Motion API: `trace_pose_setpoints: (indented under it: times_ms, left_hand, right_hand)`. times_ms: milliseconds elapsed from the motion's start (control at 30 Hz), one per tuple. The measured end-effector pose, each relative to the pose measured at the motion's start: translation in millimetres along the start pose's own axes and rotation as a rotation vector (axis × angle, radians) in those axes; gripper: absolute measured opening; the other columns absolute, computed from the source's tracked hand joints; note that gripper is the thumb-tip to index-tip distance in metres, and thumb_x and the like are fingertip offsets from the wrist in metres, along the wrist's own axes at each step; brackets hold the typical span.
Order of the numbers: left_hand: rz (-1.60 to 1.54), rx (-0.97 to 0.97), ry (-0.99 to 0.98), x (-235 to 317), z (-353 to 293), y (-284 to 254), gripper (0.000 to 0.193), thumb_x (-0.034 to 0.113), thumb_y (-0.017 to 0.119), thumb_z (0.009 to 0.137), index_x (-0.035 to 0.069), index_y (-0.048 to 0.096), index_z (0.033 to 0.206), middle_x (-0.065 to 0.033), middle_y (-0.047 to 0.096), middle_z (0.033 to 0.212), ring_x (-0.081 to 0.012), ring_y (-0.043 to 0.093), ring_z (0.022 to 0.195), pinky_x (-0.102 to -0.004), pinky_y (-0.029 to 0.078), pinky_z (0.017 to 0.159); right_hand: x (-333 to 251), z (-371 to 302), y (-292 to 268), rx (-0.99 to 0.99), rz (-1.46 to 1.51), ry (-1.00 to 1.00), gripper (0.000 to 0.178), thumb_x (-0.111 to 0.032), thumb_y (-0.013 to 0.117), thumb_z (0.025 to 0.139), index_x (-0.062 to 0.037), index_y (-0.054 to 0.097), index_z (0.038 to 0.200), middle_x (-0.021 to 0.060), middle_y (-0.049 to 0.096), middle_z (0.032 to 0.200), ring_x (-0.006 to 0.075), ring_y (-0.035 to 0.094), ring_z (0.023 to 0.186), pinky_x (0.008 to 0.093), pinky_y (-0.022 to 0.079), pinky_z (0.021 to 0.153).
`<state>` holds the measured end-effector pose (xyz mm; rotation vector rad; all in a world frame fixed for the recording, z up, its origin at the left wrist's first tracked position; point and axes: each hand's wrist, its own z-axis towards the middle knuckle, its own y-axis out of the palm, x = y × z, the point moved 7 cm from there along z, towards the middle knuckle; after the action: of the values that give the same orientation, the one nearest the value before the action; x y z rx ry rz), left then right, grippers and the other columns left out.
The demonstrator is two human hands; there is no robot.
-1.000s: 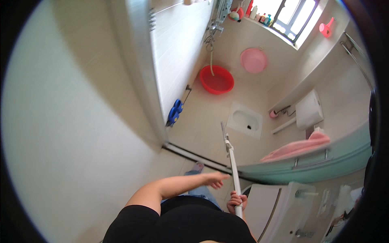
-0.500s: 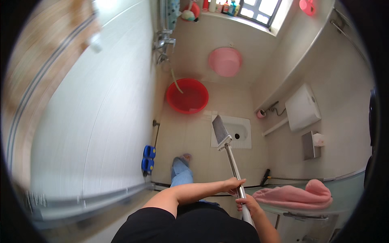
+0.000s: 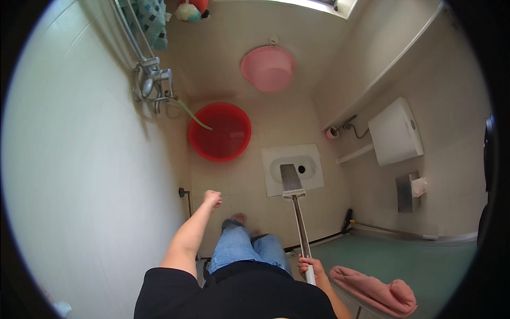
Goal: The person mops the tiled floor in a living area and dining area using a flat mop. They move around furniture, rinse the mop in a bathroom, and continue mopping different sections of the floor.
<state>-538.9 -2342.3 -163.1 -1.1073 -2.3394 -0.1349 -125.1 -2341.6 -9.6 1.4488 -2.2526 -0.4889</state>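
Note:
My right hand point(image 3: 311, 267) grips the handle of a flat mop point(image 3: 301, 226) low in front of me. The mop's grey flat head point(image 3: 290, 178) reaches out over the white squat toilet point(image 3: 271, 186) in the floor, beside its dark drain hole. Whether the head touches the toilet I cannot tell. Off the handle, my left hand point(image 3: 213, 199) is stretched forward to the left with its fingers curled in; nothing shows in them. Beyond it stands a red basin point(image 3: 220, 151) with water in it, and a pale green hose point(image 3: 192, 116) runs down into it from the tap.
A chrome shower tap point(image 3: 154, 80) juts from the left wall. A pink basin point(image 3: 267, 69) hangs on the far wall. On the right are a white cistern point(image 3: 396, 132), a metal paper holder point(image 3: 406, 191) and a pink towel point(image 3: 374, 292) over a glass panel point(image 3: 425, 260).
My left hand has let go of the mop handle and moved out to the left. The mop head has swung lower, over the squat toilet. My view has shifted, and the blue slippers have left it.

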Motion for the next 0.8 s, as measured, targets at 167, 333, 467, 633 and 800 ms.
trace_pose_setpoints:
  times_ms: [167, 333, 467, 633, 800]
  left_hand:
    - [-0.148, 0.215, -0.083, 22, 18, -34, 0.006, 0.012, 0.047, 0.073, 0.006, 0.049, 0.073, -0.0022, 0.048, 0.058, -0.0105, 0.044, 0.045, -0.0243, 0.036, 0.037]
    - [-0.183, 0.296, 0.219, 95, 74, -55, 0.008, 0.012, 0.048, 0.071, 0.006, 0.052, 0.074, -0.0035, 0.049, 0.057, -0.0110, 0.046, 0.046, -0.0249, 0.037, 0.036]
    - [0.020, 0.453, 0.468, 213, 138, -75, 0.015, 0.017, 0.051, 0.071, 0.004, 0.053, 0.078, -0.0091, 0.055, 0.069, -0.0164, 0.053, 0.060, -0.0296, 0.042, 0.051]
    - [0.221, 0.813, 0.843, 364, 182, -104, 0.017, 0.019, 0.050, 0.072, 0.002, 0.047, 0.077, -0.0136, 0.053, 0.074, -0.0273, 0.051, 0.071, -0.0361, 0.040, 0.062]
    - [0.459, 1.002, 0.949, 439, 215, -161, 0.014, 0.014, 0.051, 0.065, 0.002, 0.050, 0.072, -0.0126, 0.051, 0.069, -0.0273, 0.050, 0.066, -0.0366, 0.039, 0.059]
  right_hand:
    - [-35, 29, 3, -0.006, 0.113, 0.130, 0.011, 0.002, 0.043, 0.071, -0.0012, 0.047, 0.081, 0.0022, 0.039, 0.055, 0.0085, 0.034, 0.043, 0.0195, 0.031, 0.037]
    - [-60, 63, 17, -0.033, 0.202, 0.063, 0.017, 0.000, 0.041, 0.072, 0.0027, 0.047, 0.087, 0.0025, 0.041, 0.057, 0.0078, 0.036, 0.043, 0.0185, 0.033, 0.038]
    - [-75, 88, 36, -0.044, 0.269, 0.045, 0.018, 0.001, 0.043, 0.069, 0.0035, 0.046, 0.087, 0.0026, 0.042, 0.058, 0.0077, 0.038, 0.044, 0.0187, 0.034, 0.039]
    - [-91, 136, 73, 0.060, 0.371, -0.047, 0.018, 0.001, 0.043, 0.068, 0.0030, 0.046, 0.085, 0.0024, 0.043, 0.058, 0.0075, 0.039, 0.044, 0.0175, 0.035, 0.039]
    - [-101, 156, 118, 0.078, 0.412, -0.079, 0.019, 0.001, 0.043, 0.067, 0.0036, 0.045, 0.086, 0.0038, 0.044, 0.060, 0.0075, 0.040, 0.044, 0.0171, 0.036, 0.039]
